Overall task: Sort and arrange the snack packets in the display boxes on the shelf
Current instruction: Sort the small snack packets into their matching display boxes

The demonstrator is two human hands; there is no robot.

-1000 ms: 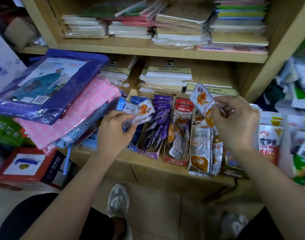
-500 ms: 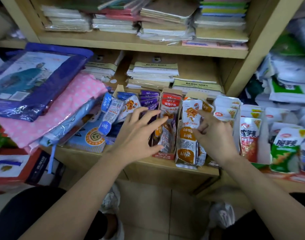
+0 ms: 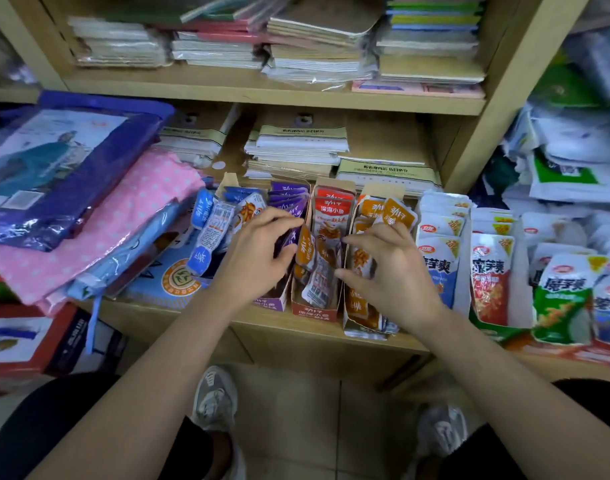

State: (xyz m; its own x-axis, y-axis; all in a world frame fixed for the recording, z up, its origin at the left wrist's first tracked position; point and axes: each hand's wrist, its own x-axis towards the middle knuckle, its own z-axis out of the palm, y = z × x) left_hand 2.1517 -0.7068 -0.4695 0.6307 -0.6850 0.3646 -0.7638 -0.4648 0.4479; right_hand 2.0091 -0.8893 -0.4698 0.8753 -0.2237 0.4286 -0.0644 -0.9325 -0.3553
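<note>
On the shelf, the left hand pinches purple packets in the purple box. The right hand rests, fingers spread, on orange packets in the orange box. The red box between them holds red packets.

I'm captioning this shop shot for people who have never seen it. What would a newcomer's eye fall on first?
Two bare hands at centre work a row of snack display boxes: the left hand curls round purple packets, and the right hand lies over orange packets. Next come the pink polka-dot package and the glossy purple package piled at left, then the green packet at far right.
</note>
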